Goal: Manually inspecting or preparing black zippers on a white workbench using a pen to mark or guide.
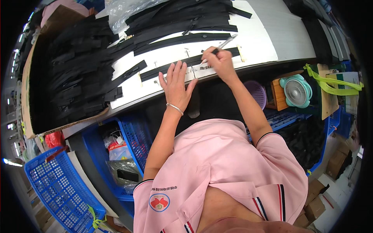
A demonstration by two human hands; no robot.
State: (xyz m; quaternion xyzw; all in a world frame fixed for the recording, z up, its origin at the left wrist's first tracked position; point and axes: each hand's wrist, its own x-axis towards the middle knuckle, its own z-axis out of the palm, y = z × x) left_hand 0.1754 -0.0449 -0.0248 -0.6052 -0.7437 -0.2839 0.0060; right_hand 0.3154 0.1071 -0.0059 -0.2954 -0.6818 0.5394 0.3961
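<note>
My right hand (222,65) pinches a slim pen (228,42), its tip pointing down and left at a black fabric strip (153,72). That strip lies lengthwise along the near part of a white board (262,39) that bears small dark marks. My left hand (176,84) rests flat with its fingers spread, fingertips on the strip and palm toward the board's near edge. A silver bangle circles the left wrist. Beyond both hands, several more black strips (175,23) lie in a loose layered pile.
A cardboard box (26,89) heaped with black strips stands at the left. Clear plastic (116,15) lies at the back. Below the table are blue crates (64,186), a purple basket (257,94) and a small turquoise fan (297,90) at the right.
</note>
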